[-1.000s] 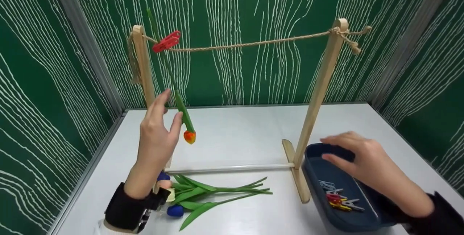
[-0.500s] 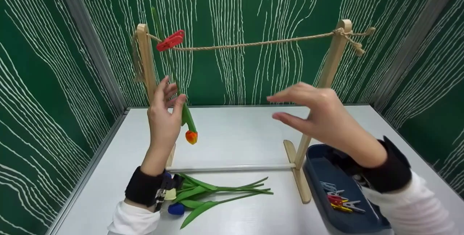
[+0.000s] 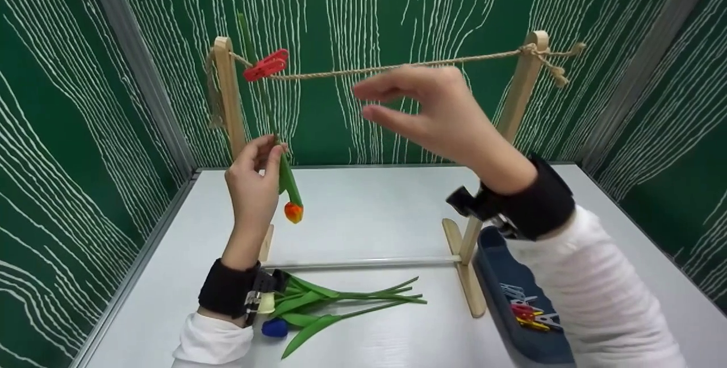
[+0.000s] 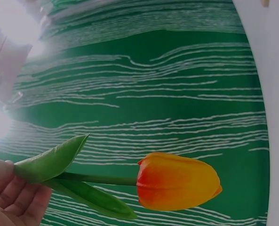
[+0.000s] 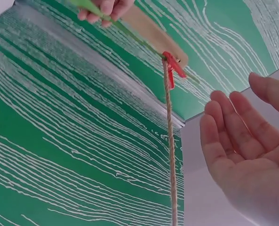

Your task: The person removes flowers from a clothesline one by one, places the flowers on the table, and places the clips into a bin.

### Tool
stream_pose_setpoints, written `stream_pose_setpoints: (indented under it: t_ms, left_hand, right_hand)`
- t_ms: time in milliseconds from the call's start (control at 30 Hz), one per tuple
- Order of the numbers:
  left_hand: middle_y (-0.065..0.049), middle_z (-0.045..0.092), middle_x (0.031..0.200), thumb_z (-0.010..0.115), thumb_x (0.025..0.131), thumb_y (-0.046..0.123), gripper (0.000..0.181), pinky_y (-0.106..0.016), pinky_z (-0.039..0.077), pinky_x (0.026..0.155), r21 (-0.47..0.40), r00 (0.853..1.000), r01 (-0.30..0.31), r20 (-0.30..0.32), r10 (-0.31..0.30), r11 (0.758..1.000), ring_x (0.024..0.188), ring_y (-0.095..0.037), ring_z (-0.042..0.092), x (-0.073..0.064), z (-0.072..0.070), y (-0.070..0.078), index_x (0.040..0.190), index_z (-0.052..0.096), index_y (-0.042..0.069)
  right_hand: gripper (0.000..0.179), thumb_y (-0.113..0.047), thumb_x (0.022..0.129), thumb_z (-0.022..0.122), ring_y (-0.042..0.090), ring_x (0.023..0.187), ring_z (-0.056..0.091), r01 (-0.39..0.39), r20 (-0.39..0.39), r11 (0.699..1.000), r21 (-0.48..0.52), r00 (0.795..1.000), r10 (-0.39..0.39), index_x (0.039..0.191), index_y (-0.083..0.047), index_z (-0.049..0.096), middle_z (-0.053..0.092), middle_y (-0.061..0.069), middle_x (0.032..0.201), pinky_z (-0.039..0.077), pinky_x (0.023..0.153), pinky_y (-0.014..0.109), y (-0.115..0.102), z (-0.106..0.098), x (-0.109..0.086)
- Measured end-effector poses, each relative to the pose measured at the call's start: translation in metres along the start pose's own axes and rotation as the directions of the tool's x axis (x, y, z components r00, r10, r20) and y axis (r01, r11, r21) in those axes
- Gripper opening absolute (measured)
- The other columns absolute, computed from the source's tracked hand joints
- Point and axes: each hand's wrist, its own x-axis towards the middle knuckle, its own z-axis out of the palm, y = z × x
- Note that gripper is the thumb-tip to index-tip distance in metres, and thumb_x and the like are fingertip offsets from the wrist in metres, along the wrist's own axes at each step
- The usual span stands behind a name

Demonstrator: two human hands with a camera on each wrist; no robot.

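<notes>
An orange-and-yellow tulip (image 3: 293,212) hangs head down from the rope (image 3: 341,74), its stem held there by a red clothespin (image 3: 266,65). My left hand (image 3: 254,172) pinches the tulip's stem and leaf between thumb and fingers, below the clothespin. In the left wrist view the tulip's bloom (image 4: 177,181) stands clear of those fingertips. My right hand (image 3: 426,104) is raised in front of the rope, to the right of the clothespin. Its fingers are loosely bent with a gap to the thumb, and nothing is between them. The right wrist view shows the red clothespin (image 5: 172,68) beyond that hand.
Two wooden posts (image 3: 519,92) carry the rope, joined low down by a pale crossbar (image 3: 363,264). Several tulips (image 3: 318,302) lie on the white table in front. A dark blue bin (image 3: 528,342) with several clothespins (image 3: 528,314) stands at right, partly behind my right sleeve.
My right hand has risen from over the bin and moved left to the rope. My left hand has moved up slightly and closed its fingers on the tulip's stem.
</notes>
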Motion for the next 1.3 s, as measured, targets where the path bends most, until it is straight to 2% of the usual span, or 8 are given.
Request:
stream_pose_setpoints:
  t_ms: [133,233,367,567,700,867,1067,1300]
  left_hand:
    - [-0.004,0.069,0.096,0.063,0.091,0.013,0.023,-0.021,0.053,0.074,0.000,1.000,0.008,0.003,-0.008,1.000,0.080,-0.011,0.063,0.000,-0.001,0.001,0.111,0.065,0.001]
    - [-0.004,0.069,0.095,0.063,0.091,0.012,0.023,-0.021,0.052,0.074,0.002,1.000,0.002,-0.001,-0.002,1.000,0.079,-0.011,0.062,0.000,-0.001,0.002,0.109,0.065,0.000]
    - [-0.004,0.069,0.094,0.063,0.090,0.012,0.022,-0.020,0.052,0.074,0.006,1.000,-0.003,-0.004,0.003,1.000,0.079,-0.011,0.062,0.000,-0.001,0.002,0.109,0.065,0.000]
    - [-0.005,0.069,0.096,0.063,0.091,0.014,0.022,-0.022,0.052,0.076,0.004,1.000,0.009,-0.002,-0.009,1.000,0.079,-0.012,0.061,-0.002,-0.005,0.000,0.109,0.066,0.001]
    - [-0.004,0.069,0.095,0.063,0.092,0.016,0.022,-0.024,0.053,0.078,0.011,1.000,0.016,-0.007,-0.016,1.000,0.081,-0.012,0.062,-0.001,-0.008,0.000,0.109,0.066,0.002]
    - [-0.006,0.069,0.095,0.063,0.091,0.015,0.022,-0.028,0.053,0.080,0.014,1.000,-0.006,-0.011,0.007,1.000,0.082,-0.013,0.063,-0.001,-0.009,0.000,0.107,0.065,0.000]
    - [-0.004,0.069,0.095,0.063,0.091,0.015,0.022,-0.026,0.053,0.078,0.024,1.000,-0.008,-0.017,0.008,1.000,0.081,-0.011,0.063,-0.001,-0.008,0.001,0.108,0.066,0.001]
    - [-0.005,0.070,0.093,0.064,0.091,0.012,0.020,-0.020,0.051,0.073,0.053,0.999,-0.040,-0.025,0.041,0.998,0.078,-0.011,0.062,-0.001,-0.009,0.001,0.107,0.066,0.000]
  right_hand:
    - [0.024,-0.016,0.090,0.065,0.006,0.099,0.062,-0.026,-0.064,0.998,-0.064,0.998,0.022,0.110,-0.003,0.068,0.068,0.004,0.110,0.047,0.089,0.021,0.000,0.008,0.030]
    - [0.027,-0.020,0.091,0.064,0.006,0.102,0.061,-0.073,-0.076,0.989,-0.127,0.995,0.064,0.114,-0.005,0.067,0.067,0.003,0.113,0.045,0.091,0.018,-0.001,0.014,0.052]
    - [0.037,-0.028,0.090,0.064,0.004,0.106,0.058,-0.187,-0.016,0.970,-0.159,0.982,0.186,0.122,-0.009,0.063,0.064,0.000,0.118,0.042,0.090,0.013,-0.004,0.023,0.076]
    - [0.050,-0.035,0.088,0.065,0.003,0.100,0.059,-0.313,0.100,0.948,-0.066,0.943,0.318,0.130,-0.009,0.057,0.065,0.001,0.116,0.045,0.085,0.014,0.001,0.043,0.095]
    - [0.050,-0.036,0.086,0.067,0.004,0.096,0.062,-0.346,0.125,0.938,0.011,0.931,0.342,0.127,-0.008,0.059,0.067,0.001,0.111,0.047,0.084,0.016,0.005,0.057,0.101]
    - [0.038,-0.028,0.084,0.071,0.003,0.083,0.064,-0.351,0.062,0.934,0.070,0.936,0.347,0.114,-0.006,0.067,0.071,0.001,0.098,0.049,0.077,0.016,0.009,0.065,0.100]
    - [0.028,-0.023,0.086,0.070,0.002,0.076,0.063,-0.314,0.023,0.947,0.060,0.949,0.313,0.107,-0.005,0.071,0.071,0.002,0.094,0.050,0.073,0.016,0.009,0.067,0.096]
    - [0.023,-0.020,0.086,0.068,0.002,0.075,0.065,-0.282,-0.057,0.958,0.052,0.957,0.285,0.103,-0.005,0.072,0.072,0.003,0.093,0.050,0.070,0.015,0.007,0.070,0.091]
